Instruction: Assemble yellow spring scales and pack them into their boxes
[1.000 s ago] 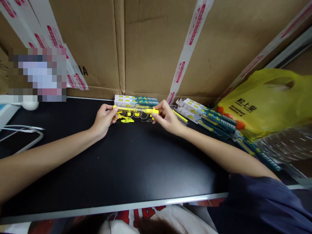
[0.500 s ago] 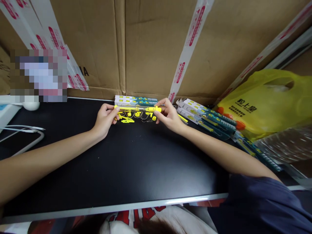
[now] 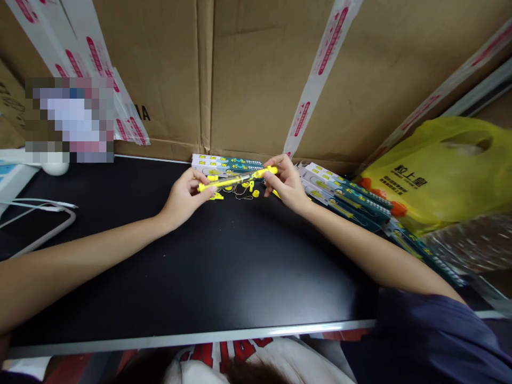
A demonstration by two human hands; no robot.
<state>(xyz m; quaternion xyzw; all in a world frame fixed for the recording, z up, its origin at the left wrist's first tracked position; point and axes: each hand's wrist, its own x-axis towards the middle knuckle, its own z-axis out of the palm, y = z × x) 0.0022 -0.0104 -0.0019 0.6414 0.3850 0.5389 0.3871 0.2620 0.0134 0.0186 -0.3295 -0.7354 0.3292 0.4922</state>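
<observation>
A slim spring scale (image 3: 239, 180), a clear tube with yellow ends, is stretched between my hands above the back of the table. My left hand (image 3: 181, 198) pinches its left end between thumb and fingers. At the other end, my right hand (image 3: 288, 184) grips the yellow cap with closed fingertips. The tube tilts, its right end higher in view. Behind and below it lie small yellow plastic parts (image 3: 256, 193) and thin wire hooks (image 3: 242, 197), partly covered by the tube and my left hand.
Printed boxes (image 3: 226, 158) lie against the cardboard wall (image 3: 248, 80), with more boxes (image 3: 348, 194) piled at the right. A yellow plastic bag (image 3: 436, 186) stands beyond them. White cables (image 3: 60, 207) lie at the left of the black table (image 3: 240, 277).
The spring scale has gone from nearly level to tilted, its right end up and left end lower. Both hands still hold it. The whole view has shifted slightly.
</observation>
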